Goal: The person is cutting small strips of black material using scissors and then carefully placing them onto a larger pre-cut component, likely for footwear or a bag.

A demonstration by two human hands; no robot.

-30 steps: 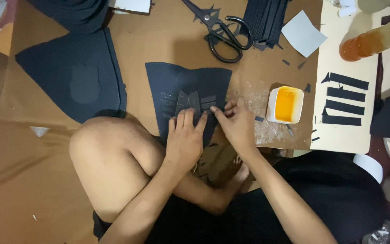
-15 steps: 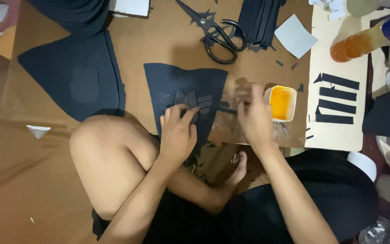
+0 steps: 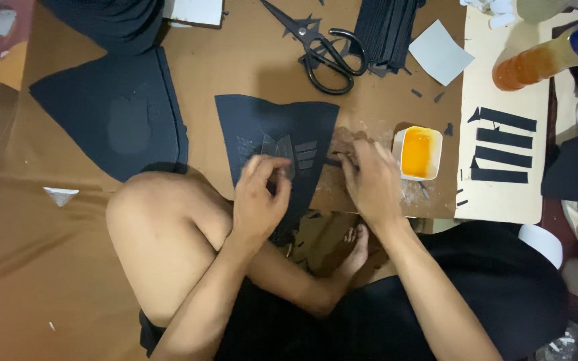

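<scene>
Since a moment ago our right hand (image 3: 372, 182) has dropped from the small white tub of orange glue (image 3: 417, 152) to the cardboard, fingers curled on a thin dark strip. Our left hand (image 3: 260, 197) pinches a clear template against the dark shaped fabric panel (image 3: 255, 124).

Seated on brown paper, the person rests the left hand (image 3: 259, 197) on a dark cut panel (image 3: 272, 137) while the right hand (image 3: 369, 180) pinches something small beside a white cup of orange glue (image 3: 417, 152), black scissors (image 3: 316, 43) lying above.
</scene>
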